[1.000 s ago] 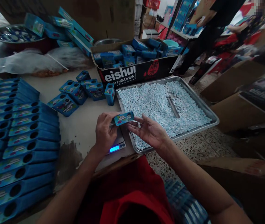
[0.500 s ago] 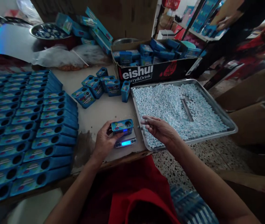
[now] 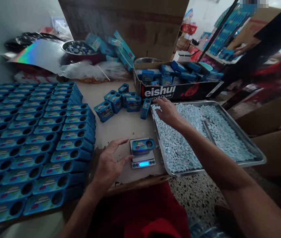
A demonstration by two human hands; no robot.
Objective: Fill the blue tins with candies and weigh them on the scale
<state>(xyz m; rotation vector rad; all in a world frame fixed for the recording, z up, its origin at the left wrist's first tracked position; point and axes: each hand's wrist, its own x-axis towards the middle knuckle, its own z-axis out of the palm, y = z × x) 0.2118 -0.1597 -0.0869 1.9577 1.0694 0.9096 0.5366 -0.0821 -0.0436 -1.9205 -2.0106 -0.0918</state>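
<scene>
Blue candy tin (image 3: 142, 145) sits free on the pocket scale (image 3: 143, 157), light, rigid, slick, best pinched by its long sides; left hand (image 3: 109, 164) spread open just left of the scale, right hand (image 3: 168, 111) loosely curled, empty, over the pellet tray (image 3: 254, 155) beyond it.

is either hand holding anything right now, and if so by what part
Nothing is held. The left hand is open beside the blue tin on the scale, not touching it. The right hand reaches palm down over the candies in the tray.
</scene>
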